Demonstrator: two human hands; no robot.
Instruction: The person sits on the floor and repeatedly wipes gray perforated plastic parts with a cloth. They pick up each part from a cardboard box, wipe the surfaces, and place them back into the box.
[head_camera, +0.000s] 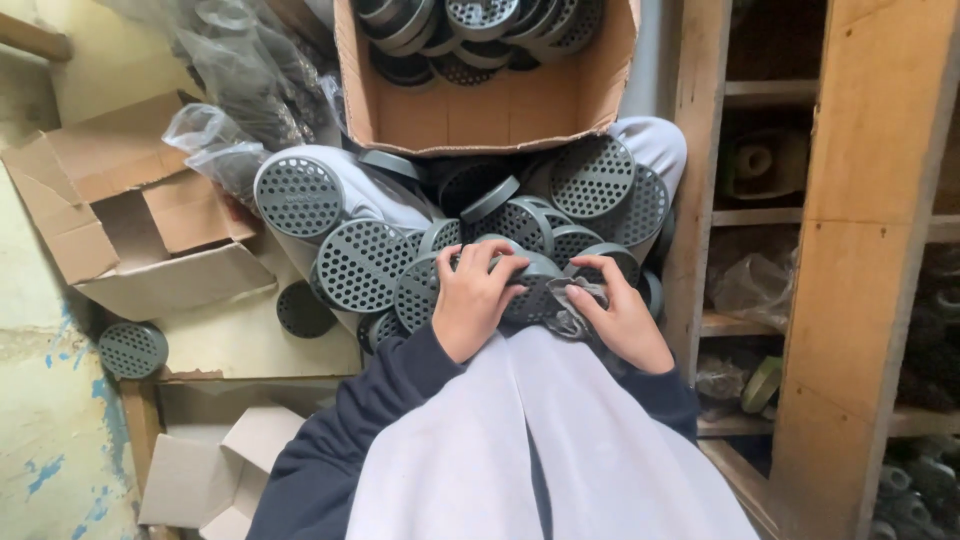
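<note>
Head view looks straight down at a person seated with a heap of grey round filter discs piled across the lap, each a shallow plastic drum with a flat face pierced by a regular grid of small holes. The left hand lies palm down on the near edge of the heap, fingers curled over the rim of one perforated disc and gripping it. The right hand sits just beside it, thumb and fingers pinched on a crumpled scrap of grey cloth that touches the same disc's right side. Both wrists come out of dark navy sleeves, and a smooth pale apron covers the knees below. One larger disc stands at the left edge of the heap, face up, and a single disc lies well apart on the floor to the left. Beyond the heap an open brown cardboard box holds more of the same discs stacked on edge. Crinkled clear plastic bags lie left of that box, beside folded and flattened cardboard cartons. Rough wooden shelving rises along the right side.
</note>
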